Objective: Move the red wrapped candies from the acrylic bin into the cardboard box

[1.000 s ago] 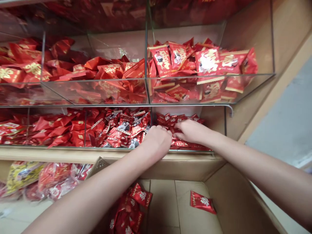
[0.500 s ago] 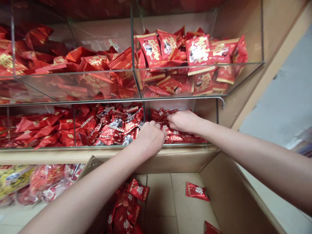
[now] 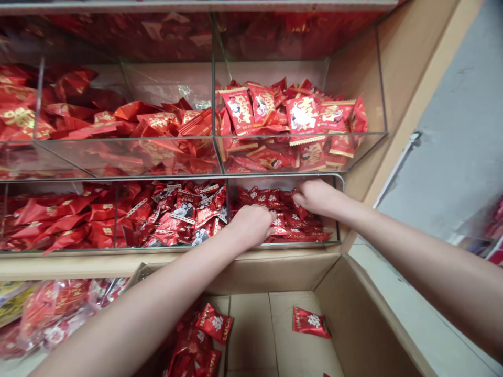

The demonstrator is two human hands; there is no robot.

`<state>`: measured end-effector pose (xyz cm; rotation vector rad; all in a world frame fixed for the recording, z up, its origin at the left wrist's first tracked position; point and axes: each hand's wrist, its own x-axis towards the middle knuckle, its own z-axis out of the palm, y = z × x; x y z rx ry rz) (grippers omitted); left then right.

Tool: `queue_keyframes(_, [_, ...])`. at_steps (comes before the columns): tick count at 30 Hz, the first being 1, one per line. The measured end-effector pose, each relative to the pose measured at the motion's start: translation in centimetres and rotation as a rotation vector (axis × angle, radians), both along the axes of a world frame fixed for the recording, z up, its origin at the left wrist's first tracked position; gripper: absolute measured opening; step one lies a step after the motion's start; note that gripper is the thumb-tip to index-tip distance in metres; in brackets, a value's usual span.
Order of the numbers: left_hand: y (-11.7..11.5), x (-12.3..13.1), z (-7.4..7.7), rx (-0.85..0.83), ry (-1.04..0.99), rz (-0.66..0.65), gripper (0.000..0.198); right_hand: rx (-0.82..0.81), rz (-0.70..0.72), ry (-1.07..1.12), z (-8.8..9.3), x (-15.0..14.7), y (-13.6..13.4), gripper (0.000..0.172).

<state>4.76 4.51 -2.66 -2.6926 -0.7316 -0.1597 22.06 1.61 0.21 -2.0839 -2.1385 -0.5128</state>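
Working view from the head camera, looking down into the lower tier. Both hands are in the end compartment of a clear acrylic bin, right of centre in the frame. The red foil candy packets fill that compartment in a loose layer, long axes pointing every way, with no common line.

The left hand sits palm down near the compartment's left divider, fingers curled into the packets; I cannot tell whether it grips any. The right hand is further back by the right wall, palm down, fingers partly spread, tips among the packets; its hold is also unclear.

Edges: a low front lip, the divider, the right wall. Open room is a strip of bare back wall above the packets, under the upper tier.

Below the shelf edge sits an open cardboard box. A heap of red packets lies bottom centre in it. A lone packet lies on the box floor, long axis running slightly downhill to the right, with bare cardboard around it.
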Motion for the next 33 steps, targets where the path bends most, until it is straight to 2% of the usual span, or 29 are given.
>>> queue_keyframes(6, [0.0,1.5,-0.2,-0.007,0.02,0.046,0.027,0.066,-0.008,0.067,-0.2,0.3,-0.2,0.031])
queue_keyframes(12, [0.6,2.7,0.7,-0.05,0.086,0.076,0.033,0.098,-0.03,0.086,-1.1,0.4,-0.6,0.031])
queue_keyframes(16, [0.9,2.8,1.1,-0.071,0.132,0.031,0.033,0.185,-0.053,0.112,-1.8,0.4,-0.7,0.03])
queue_keyframes(19, [0.9,2.8,0.9,-0.082,0.134,-0.019,0.039,0.246,-0.049,0.159,-2.2,0.4,-0.7,0.03])
queue_keyframes(22, [0.6,2.9,0.4,-0.077,0.088,-0.052,0.029,0.279,-0.042,0.207,-2.5,0.2,-0.9,0.029])
queue_keyframes(25, [0.2,2.8,0.2,-0.076,-0.018,-0.032,0.023,0.324,-0.023,0.244,-2.6,0.2,-1.1,0.029])
queue_keyframes(30, [-0.1,1.5,0.9,-0.075,-0.363,0.121,0.027,0.438,0.005,0.396,-2.5,0.5,-1.3,0.025])
queue_keyframes(32, [-0.9,0.5,1.2,-0.317,-0.631,0.189,0.026,0.414,0.028,0.571,-2.6,0.3,-1.5,0.023])
queue_keyframes(33, [-1.5,0.1,1.3,-0.537,-0.778,0.209,0.023,0.375,0.048,0.686,-2.6,-0.1,-1.8,0.022])
